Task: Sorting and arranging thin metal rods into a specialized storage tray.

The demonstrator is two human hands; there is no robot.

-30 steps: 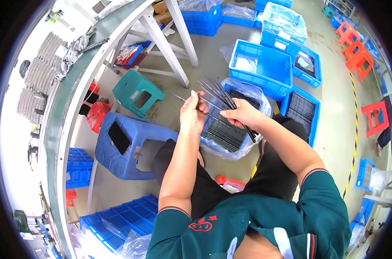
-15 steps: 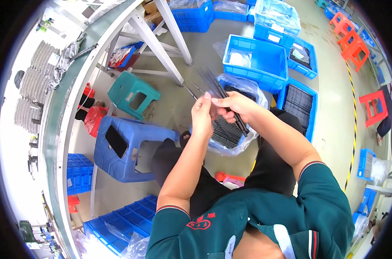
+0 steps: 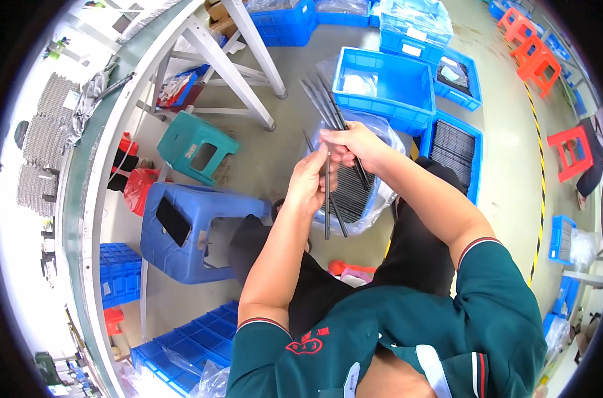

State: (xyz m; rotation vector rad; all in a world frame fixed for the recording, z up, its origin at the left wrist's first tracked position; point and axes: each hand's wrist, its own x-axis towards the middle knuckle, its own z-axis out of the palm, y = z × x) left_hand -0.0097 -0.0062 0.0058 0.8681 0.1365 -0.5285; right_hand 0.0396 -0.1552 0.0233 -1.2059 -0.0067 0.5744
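Several thin black rods (image 3: 322, 99) fan out upward from my right hand (image 3: 360, 147), whose fingers are closed round them. Close beside it, my left hand (image 3: 308, 179) is closed on a couple of rods (image 3: 327, 215) that hang below the fingers. The fingertips of both hands nearly meet, so I cannot tell whether they touch. Beneath them stands a plastic-lined container (image 3: 389, 192) holding many similar dark rods (image 3: 352, 199) laid side by side.
An open blue crate (image 3: 387, 99) stands beyond the hands. Another blue crate (image 3: 475, 179) of dark rods sits to the right. On the left are a blue stool (image 3: 202, 232) with a phone (image 3: 173, 220) on it, a green stool (image 3: 182, 142) and a workbench leg (image 3: 231, 76).
The rods in my right hand have swung more upright. Rods now hang down from my left hand, which has turned and dropped slightly. The whole view has shifted a little.
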